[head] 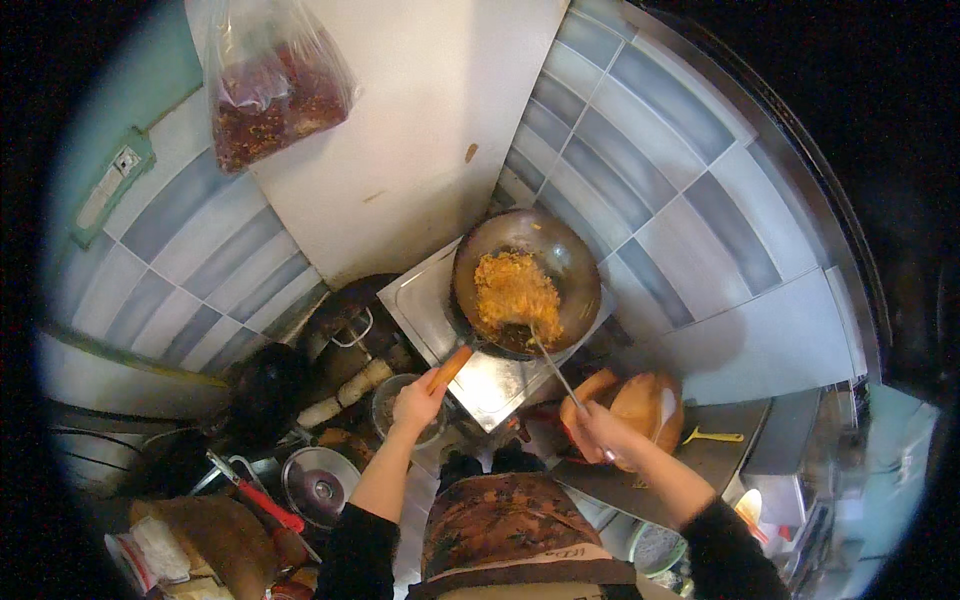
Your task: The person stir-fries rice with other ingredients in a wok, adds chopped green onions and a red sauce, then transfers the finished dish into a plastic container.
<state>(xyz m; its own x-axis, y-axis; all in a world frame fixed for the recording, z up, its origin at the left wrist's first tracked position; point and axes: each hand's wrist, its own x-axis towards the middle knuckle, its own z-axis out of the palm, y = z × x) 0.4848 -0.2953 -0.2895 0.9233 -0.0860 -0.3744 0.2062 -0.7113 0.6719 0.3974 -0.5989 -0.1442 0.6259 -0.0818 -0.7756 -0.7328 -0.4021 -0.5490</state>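
A dark metal wok [574,247] sits on a stainless steel stove [480,390], holding a mound of orange-yellow cooked food [517,289]. My left hand [417,405] is closed around the wok's wooden handle [451,369], to the lower left of the wok. My right hand [604,429] grips a long-handled metal cooking utensil [556,371], which slants up to the left into the wok. The utensil's head lies at the lower edge of the food, partly hidden by it, so its exact shape cannot be told.
Orange-brown bowls [649,409] stand close beside my right hand, with a yellow peeler [716,436] farther right. Left of my left forearm are a round pot lid [321,487] and a red-handled tool [270,506]. A clear bag of dark red contents [281,112] hangs upper left. Tiled walls flank the stove.
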